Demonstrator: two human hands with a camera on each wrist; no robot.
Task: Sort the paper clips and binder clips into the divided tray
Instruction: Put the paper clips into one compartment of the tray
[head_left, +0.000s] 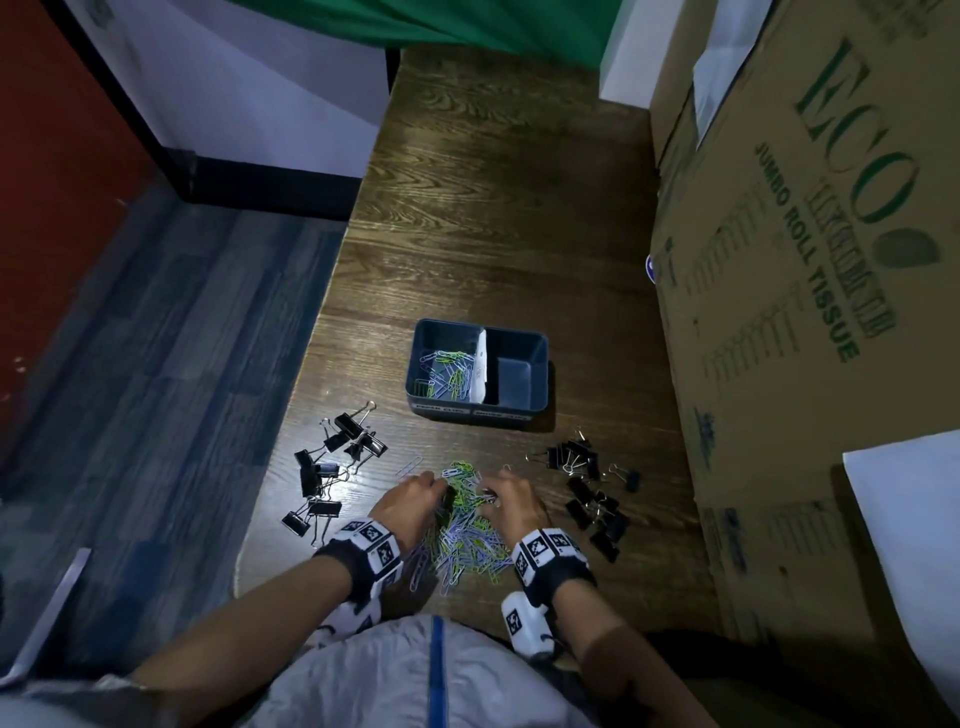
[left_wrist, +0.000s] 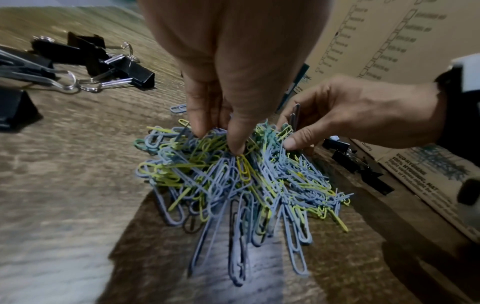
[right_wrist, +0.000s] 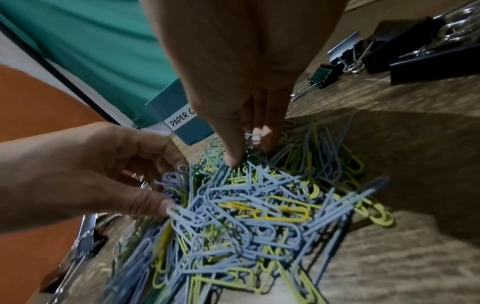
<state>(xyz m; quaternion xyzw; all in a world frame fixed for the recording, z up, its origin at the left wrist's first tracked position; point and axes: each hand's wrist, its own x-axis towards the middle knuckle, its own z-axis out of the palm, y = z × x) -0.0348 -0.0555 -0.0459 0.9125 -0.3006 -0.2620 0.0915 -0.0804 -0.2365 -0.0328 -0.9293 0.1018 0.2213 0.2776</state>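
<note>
Surface: dark wood table, open beyond tray.
Right edge: cardboard box.
Fingers: my left hand and right hand pinch paper clips.

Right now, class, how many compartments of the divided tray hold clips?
1. The tray's left compartment holds paper clips; the right compartment looks empty, though its near wall may hide a corner.
</note>
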